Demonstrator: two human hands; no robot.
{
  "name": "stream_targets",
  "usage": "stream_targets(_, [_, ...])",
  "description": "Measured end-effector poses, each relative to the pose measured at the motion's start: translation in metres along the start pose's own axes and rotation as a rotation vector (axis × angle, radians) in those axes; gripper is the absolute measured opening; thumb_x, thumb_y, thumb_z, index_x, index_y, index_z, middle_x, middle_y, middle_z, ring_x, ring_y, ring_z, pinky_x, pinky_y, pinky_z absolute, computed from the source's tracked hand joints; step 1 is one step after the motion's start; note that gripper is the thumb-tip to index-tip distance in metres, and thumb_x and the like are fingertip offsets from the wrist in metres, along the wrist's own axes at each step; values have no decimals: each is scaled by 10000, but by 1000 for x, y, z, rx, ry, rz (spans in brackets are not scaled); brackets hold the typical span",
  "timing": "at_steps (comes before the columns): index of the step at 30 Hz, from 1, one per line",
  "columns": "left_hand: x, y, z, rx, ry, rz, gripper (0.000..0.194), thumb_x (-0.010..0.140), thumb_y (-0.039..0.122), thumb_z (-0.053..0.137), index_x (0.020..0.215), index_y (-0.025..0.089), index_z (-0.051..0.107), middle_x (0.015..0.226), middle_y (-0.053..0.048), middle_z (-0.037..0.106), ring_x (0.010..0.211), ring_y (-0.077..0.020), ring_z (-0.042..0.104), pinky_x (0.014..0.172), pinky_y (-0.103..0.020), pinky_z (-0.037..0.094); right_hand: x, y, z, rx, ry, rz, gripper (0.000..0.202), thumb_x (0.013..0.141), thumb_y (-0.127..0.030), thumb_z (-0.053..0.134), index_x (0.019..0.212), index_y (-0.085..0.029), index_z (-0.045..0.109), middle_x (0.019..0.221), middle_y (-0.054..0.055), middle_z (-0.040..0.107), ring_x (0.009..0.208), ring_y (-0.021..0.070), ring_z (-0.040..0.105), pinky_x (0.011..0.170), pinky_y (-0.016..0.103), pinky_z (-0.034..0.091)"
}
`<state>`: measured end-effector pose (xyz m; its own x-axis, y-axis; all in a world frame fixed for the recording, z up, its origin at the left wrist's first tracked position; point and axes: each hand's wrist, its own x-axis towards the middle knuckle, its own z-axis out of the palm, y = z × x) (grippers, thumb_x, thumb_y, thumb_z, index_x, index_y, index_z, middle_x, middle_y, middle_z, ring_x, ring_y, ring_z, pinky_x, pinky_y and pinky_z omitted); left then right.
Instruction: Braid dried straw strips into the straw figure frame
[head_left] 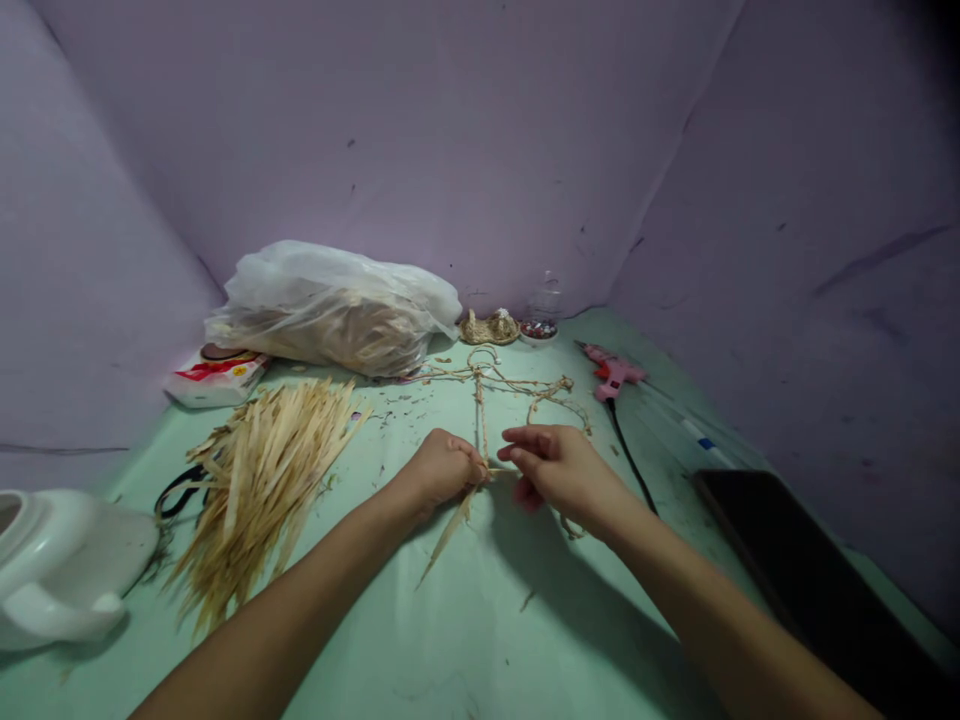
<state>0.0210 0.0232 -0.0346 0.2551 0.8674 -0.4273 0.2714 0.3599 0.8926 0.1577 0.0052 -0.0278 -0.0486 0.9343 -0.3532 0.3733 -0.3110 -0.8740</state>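
A thin twisted cord of dried plant fibre [481, 415] runs down the middle of the green tabletop to my hands. My left hand [444, 466] is closed around its lower end, and a loose pale strip [448, 535] hangs below the fist. My right hand [564, 468] is just to the right, its thumb and fingers bent round a strand [504, 472] stretched sideways from the left fist. The exact grip of the right fingertips is partly hidden. More cord [559, 400] lies in loops beyond the right hand.
Left lie a pile of dry strips [277, 470], a white ceramic vessel [67, 570] and a red-white box [217, 380]. A stuffed plastic bag [337, 305] and woven pieces [489, 328] sit by the wall. Right are a pink glue gun [613, 372] and a dark flat slab [810, 570].
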Motion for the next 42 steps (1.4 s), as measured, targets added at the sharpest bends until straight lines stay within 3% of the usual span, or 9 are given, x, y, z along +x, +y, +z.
stream_targets(4, [0,1,-3,-48,-56,-1,66,501,72,474,474,113,518,321,55,352,329,-31,247,378,-193,159,5,4,11,214,-144,68,121,729,-117,447,714,-128,567,527,2,578,401,97,535,401,209,440])
stream_targets(7, [0,1,-5,-6,-85,20,73,516,88,466,467,114,514,313,54,340,323,-30,223,370,-198,131,7,7,16,239,-133,84,146,709,-105,458,574,-138,503,473,-17,545,376,74,512,378,178,426])
stream_targets(17, [1,0,-8,193,21,-52,106,528,124,484,425,142,465,326,19,396,303,-63,286,354,-214,195,8,10,20,327,-106,35,74,657,-128,500,585,-143,494,456,-41,536,352,65,493,337,163,391])
stream_targets(23, [-4,1,-15,540,141,93,101,555,208,557,479,141,555,403,-4,454,422,-93,384,438,-211,261,6,8,22,359,-96,69,84,638,-165,518,570,-153,470,440,-41,531,342,64,486,327,163,376])
stream_targets(30, [-37,5,15,808,267,190,87,577,209,572,499,178,550,465,-9,390,536,-153,435,530,-249,275,5,12,26,363,-48,11,15,608,-166,490,603,-153,495,408,-54,494,305,55,429,277,151,253])
stream_targets(34, [-44,6,25,775,226,255,87,547,128,586,499,176,533,469,-5,390,575,-159,465,553,-243,296,6,14,25,388,-50,18,28,605,-179,497,600,-153,506,339,-80,398,276,42,331,269,150,178])
stream_targets(38, [-34,18,1,680,166,194,151,579,185,581,455,156,499,434,-2,407,479,-120,429,477,-231,276,6,14,23,414,-83,0,37,609,-185,500,592,-152,503,359,-77,404,285,32,267,278,157,149])
stream_targets(40, [-25,23,-13,437,194,72,75,639,191,527,586,140,543,526,-17,512,416,-91,420,419,-217,267,6,15,22,420,-107,5,62,617,-200,510,581,-151,500,368,-77,398,292,28,254,282,157,142])
stream_targets(42, [-16,23,-21,129,90,-99,112,663,138,481,750,125,550,603,-25,569,375,-74,426,370,-196,262,5,15,21,424,-131,6,96,627,-220,523,569,-147,497,366,-79,382,298,24,249,286,152,141])
